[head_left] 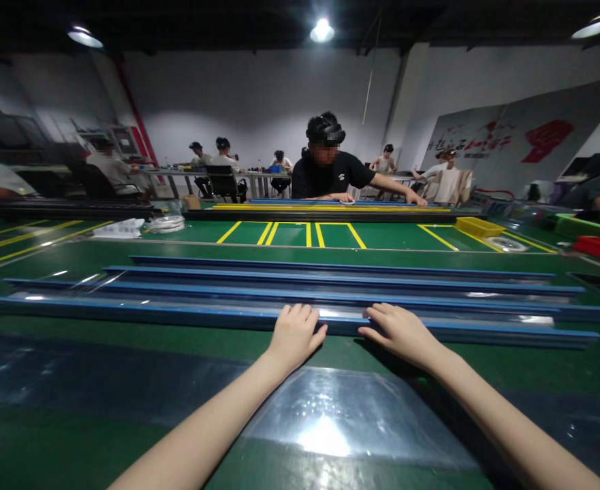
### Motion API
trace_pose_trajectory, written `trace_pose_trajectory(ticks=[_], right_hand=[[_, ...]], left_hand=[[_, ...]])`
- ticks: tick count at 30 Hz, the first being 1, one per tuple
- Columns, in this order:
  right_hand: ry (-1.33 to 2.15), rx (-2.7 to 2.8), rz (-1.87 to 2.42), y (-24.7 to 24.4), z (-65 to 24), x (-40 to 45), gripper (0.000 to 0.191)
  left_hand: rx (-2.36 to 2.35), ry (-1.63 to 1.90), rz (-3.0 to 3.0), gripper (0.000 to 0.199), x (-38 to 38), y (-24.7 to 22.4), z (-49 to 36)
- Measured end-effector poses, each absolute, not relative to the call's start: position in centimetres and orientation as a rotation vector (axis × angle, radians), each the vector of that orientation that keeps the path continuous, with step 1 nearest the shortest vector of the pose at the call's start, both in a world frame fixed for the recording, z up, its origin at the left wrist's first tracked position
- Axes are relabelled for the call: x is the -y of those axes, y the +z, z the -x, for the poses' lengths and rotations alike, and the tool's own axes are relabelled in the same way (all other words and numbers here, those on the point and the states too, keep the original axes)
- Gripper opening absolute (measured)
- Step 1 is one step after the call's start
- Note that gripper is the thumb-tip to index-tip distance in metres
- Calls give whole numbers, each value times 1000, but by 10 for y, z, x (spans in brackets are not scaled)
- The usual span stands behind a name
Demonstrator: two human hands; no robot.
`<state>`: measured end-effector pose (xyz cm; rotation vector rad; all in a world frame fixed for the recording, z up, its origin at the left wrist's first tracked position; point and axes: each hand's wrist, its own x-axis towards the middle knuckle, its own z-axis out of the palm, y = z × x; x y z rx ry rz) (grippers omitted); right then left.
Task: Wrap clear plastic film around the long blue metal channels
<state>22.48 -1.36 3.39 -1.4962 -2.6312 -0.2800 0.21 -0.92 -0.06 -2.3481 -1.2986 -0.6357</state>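
Glossy clear plastic sheet point(330, 415) lies flat on the green table point(75, 258) at six o'clock from the two hands, under the bare forearms. Just beyond it is the front blue strip point(151, 314), the thing the hands are on. Its long axis runs from nine o'clock to three, crossing in front of the person, so both hands meet it side-on around its middle. Neither hand is nearer: the left hand point(295, 331) and the right hand point(399, 331) both reach it, a short gap between them.

On each hand the fingers lie close together, bent over the strip toward twelve, while the thumb stands apart, pointing in toward the other hand. Whether they squeeze the strip or only rest on it, I cannot tell; the undersides are hidden.

Three more blue strips point(432, 273) lie beyond at twelve, roughly parallel to the first. Farther off at twelve, a co-worker in a black shirt point(325, 178) leans over the far edge. A yellow tray point(478, 227) sits at one o'clock, a white coil point(167, 224) at eleven.
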Motion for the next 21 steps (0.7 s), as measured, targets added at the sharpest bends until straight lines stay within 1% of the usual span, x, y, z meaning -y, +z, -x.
trace_pose_trajectory(ticks=[4,7,9,16,21], right_hand=[[-222,2615,1361,34,-199,8,22],[-283,2621,1285,35,-193,8,11],[-347,2613,1294,34,-192,10,7],[-511,2600,1371,31,-190,15,5],[-511,2593,1435,34,-193,20,8]], left_hand=[[1298,-643,2351,19,9,-1,-2],[1300,-643,2361,19,8,-1,-2],[1305,-641,2368,20,8,-1,-2],[1315,-637,2393,21,8,-1,-1],[1238,-684,2451,23,10,0,-3]])
